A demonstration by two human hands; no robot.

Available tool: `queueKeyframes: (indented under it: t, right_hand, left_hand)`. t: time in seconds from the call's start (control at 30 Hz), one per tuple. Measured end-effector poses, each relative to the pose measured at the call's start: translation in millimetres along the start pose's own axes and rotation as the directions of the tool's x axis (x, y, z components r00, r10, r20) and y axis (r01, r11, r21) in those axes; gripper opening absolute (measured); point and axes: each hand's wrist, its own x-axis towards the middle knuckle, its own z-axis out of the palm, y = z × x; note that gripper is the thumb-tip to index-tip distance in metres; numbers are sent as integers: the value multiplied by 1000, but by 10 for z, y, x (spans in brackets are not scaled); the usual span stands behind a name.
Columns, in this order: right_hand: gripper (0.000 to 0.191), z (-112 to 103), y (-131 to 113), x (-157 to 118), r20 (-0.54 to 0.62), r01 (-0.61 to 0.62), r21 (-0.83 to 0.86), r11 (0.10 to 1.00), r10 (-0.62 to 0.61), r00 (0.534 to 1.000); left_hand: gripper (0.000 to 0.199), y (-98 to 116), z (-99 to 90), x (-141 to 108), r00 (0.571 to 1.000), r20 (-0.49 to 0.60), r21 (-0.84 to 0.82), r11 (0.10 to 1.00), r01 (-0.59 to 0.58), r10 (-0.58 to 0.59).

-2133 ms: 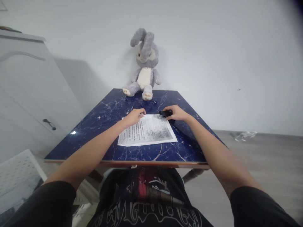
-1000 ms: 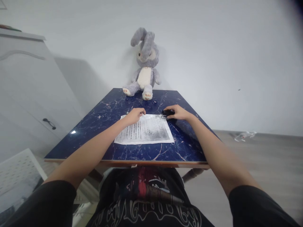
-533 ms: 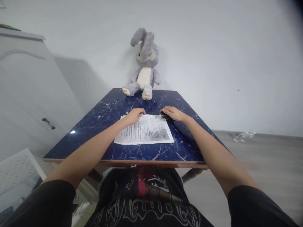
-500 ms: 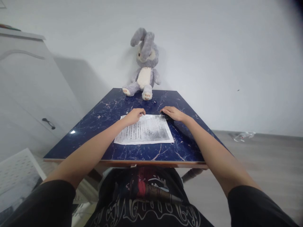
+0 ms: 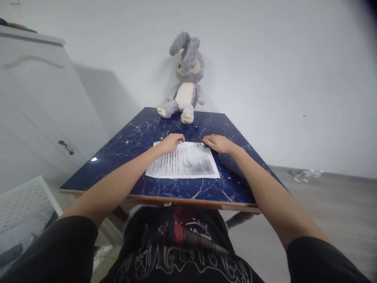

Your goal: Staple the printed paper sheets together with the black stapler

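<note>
A printed sheet of paper (image 5: 188, 161) lies flat on the dark blue marbled table (image 5: 126, 137). My left hand (image 5: 173, 142) rests at its far left edge, fingers curled in and closed at the paper's top edge. At the far right corner of the sheet, my right hand (image 5: 218, 143) is closed over a small black stapler-like object (image 5: 206, 144). Most of that object is hidden under the palm and fingers.
A grey plush rabbit (image 5: 185, 94) sits at the table's far end against the white wall. To the left stands a white cabinet (image 5: 38, 98) with a dark handle. Crumpled clear plastic (image 5: 308, 175) lies on the floor at right.
The whole view has shifted slightly to the right. My right fingers now cover more of the black object, and its front end shows less. My left hand stays at the paper's edge.
</note>
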Motion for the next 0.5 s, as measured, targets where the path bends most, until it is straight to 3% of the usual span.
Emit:
queueKeyframes:
  t: [0.5]
  right_hand:
    - [51,-72,-140,-19,95,47,-161,986,-32,995]
  left_hand:
    - [28,5,12,-12,1000,10,42,999,-15,15]
